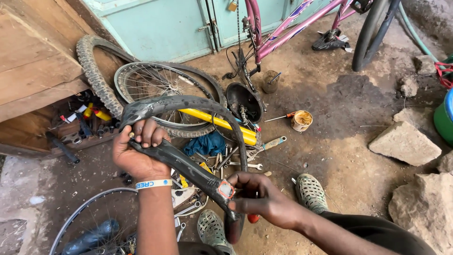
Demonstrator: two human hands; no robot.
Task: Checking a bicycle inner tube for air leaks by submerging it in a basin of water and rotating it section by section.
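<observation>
Around the black inner tube (188, 106), which loops up in mid-air over the dirt floor (339, 118), lie a spoked wheel (160, 87) and a knobby tyre (92, 71) behind it, a yellow pump (217, 123) and scattered spanners (245, 165) under it, and a pink bicycle frame (292, 28) beyond. The left hand (137, 151) has its grip closed tight around the tube's folded left end, while the right hand (264, 198) pinches the lower stretch just beside a small square patch (226, 190), grey with an orange border. A white wristband (153, 183) with blue print circles the left wrist.
</observation>
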